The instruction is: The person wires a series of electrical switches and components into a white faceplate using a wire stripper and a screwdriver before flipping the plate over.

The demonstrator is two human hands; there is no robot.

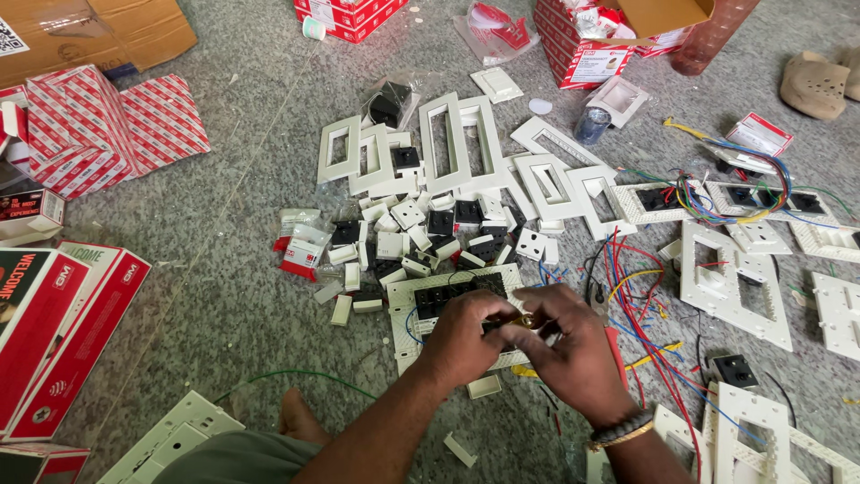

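Two hands (466,336), one bracelet (620,430)

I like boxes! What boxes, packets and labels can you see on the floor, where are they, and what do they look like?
Brown cardboard sheet: top left, flat.
Red-and-white patterned boxes: left, piled, tilted.
Large red and white boxes: left edge, flat, long.
Small red-and-white packets: left of the pile of white switch parts.
Red-and-white carton: top middle.
Open red-and-white box: top right, brown flaps up.
Small red-edged white card: right, beside coloured wires.

White switch plate (421,300) with black modules, flat on floor
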